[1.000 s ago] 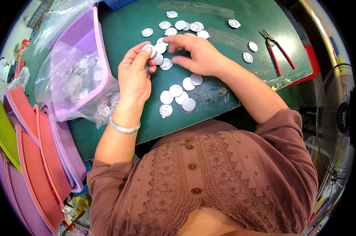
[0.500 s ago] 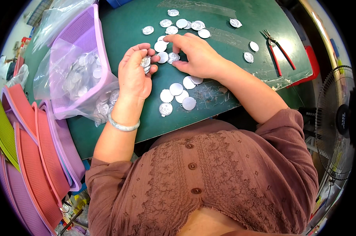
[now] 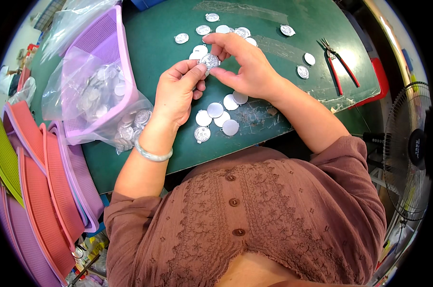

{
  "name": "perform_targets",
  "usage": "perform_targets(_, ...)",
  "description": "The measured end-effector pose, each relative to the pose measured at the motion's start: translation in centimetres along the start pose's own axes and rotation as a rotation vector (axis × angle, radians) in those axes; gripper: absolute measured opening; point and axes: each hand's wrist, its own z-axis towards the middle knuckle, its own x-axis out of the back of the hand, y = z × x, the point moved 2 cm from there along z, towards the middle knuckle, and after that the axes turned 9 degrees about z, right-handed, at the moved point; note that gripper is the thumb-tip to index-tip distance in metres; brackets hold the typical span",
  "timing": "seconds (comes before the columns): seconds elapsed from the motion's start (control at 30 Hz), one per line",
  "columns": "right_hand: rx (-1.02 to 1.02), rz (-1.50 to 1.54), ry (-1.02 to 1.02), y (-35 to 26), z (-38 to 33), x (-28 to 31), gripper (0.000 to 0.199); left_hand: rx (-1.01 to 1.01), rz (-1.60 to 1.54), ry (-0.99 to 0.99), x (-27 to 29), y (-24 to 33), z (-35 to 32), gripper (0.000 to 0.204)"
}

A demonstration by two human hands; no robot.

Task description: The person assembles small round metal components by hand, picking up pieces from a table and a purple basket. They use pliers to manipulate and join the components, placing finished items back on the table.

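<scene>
Head view: the left hand (image 3: pixel 180 91) pinches a silver medallion (image 3: pixel 209 60)! Right alongside, the right hand (image 3: pixel 247 67) curves, thumb and fingers parted.

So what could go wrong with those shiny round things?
The patterned silver disc is up at the fingertips of the left hand, so it might slip and drop. The loose discs lie toward the near edge of the green table, so a careless bump could perhaps knock one off.
</scene>
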Motion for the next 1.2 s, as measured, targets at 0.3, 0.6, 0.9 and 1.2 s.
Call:
perform_targets(0.3, -0.457, 0.760, 0.010, 1.4, -0.1, 0.0, 0.043, -0.018, -0.028, 0.012, 0.2, -0.2, 0.2, 0.012)
perform_targets(0.6, -0.546, 0.865, 0.037, 1.5, -0.1, 0.2, 0.043, -0.009, -0.089, 0.018, 0.2, -0.2, 0.2, 0.014)
perform_targets(0.9, -0.505, 0.772, 0.107, 1.5, -0.1, 0.3, 0.043, 0.003, -0.134, -0.026, -0.1, -0.3, 0.0, 0.019)
perform_targets(1.2, -0.208, 0.514, 0.021, 1.1, -0.4, -0.2, 0.037, 0.025, -0.385, -0.073, 0.0, -0.1, 0.4, 0.028)
